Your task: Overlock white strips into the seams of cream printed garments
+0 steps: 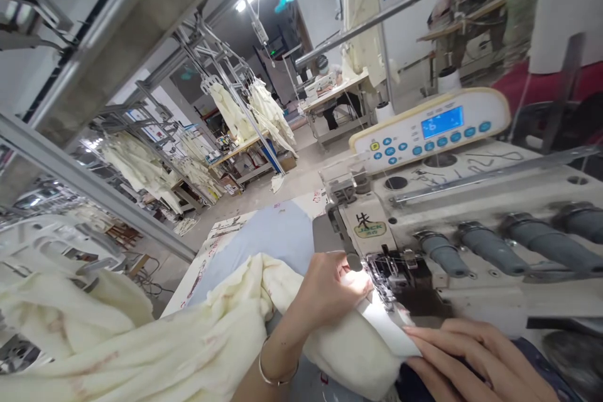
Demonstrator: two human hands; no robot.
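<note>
Cream fabric (188,339) is draped over the left edge of the table (191,292) and extended to the sewing machine (370,217). Beside the needle area it is pinched by the curled left hand (330,289). It is touched by the extended right hand (475,352); whether it is gripped there cannot be told.

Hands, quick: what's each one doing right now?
Left hand: closed, fingers curled, holding the pale cloth.
Right hand: fingers stretched out, touching the cloth; whether it's gripping can't be told.
</note>
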